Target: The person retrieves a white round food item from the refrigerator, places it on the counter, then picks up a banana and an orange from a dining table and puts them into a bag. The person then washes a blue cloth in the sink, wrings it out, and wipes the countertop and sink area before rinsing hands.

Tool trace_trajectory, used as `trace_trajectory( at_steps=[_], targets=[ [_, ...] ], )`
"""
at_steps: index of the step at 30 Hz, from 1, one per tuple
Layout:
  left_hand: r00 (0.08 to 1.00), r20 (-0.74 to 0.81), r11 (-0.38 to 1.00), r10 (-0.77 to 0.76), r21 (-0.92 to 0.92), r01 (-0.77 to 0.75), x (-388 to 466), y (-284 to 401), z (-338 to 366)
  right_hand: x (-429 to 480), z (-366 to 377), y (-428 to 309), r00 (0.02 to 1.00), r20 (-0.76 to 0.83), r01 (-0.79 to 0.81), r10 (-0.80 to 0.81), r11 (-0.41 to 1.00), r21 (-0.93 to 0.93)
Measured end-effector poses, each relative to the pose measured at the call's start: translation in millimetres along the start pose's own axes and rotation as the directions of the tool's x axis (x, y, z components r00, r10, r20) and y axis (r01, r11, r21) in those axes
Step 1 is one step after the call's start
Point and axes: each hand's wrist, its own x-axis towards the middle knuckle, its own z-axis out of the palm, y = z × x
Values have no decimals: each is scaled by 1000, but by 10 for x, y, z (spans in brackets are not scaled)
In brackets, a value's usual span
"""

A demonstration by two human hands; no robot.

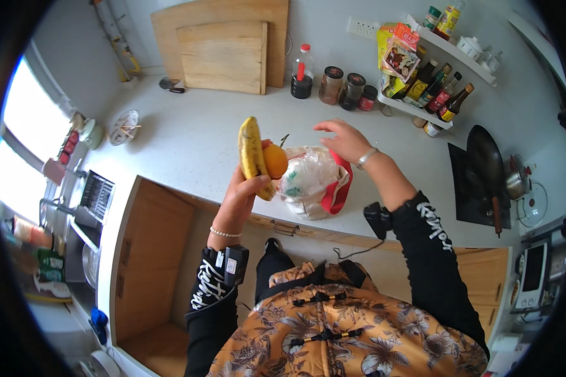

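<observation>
A spotted banana (251, 150) and an orange citrus fruit (275, 161) are together in my left hand (243, 189), raised over the front of the counter. A short green stem shows just above the orange fruit. Beside them on the counter stands a white cloth bag (306, 208) with red handles (336, 196). Clear plastic wrapping (310, 172) bulges from its mouth; what is inside it I cannot tell. My right hand (345, 140) hovers near the bag's far right side, fingers apart, holding nothing.
Wooden boards (221, 59) lean on the back wall. A dark sauce bottle (302, 75) and several jars (331, 86) stand near a condiment rack (417, 106). A patterned bowl (124, 127) with chopsticks is at left. On the right, a wok (485, 155) sits over a black cooktop (460, 188).
</observation>
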Motion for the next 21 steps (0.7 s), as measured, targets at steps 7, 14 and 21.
trace_trajectory(
  at_steps=[7, 14, 21],
  targets=[
    [945, 205, 967, -253, 90, 239, 725, -310, -341, 718, 542, 375, 887, 352, -158, 300, 912, -380],
    [840, 443, 786, -313, 618, -33, 1096, -370, -330, 793, 388, 779, 903, 385, -208, 190, 978, 5],
    [806, 529, 765, -265, 624, -158, 1270, -418, -154, 766, 146, 885, 873, 414, -328, 257, 938, 109]
  ],
)
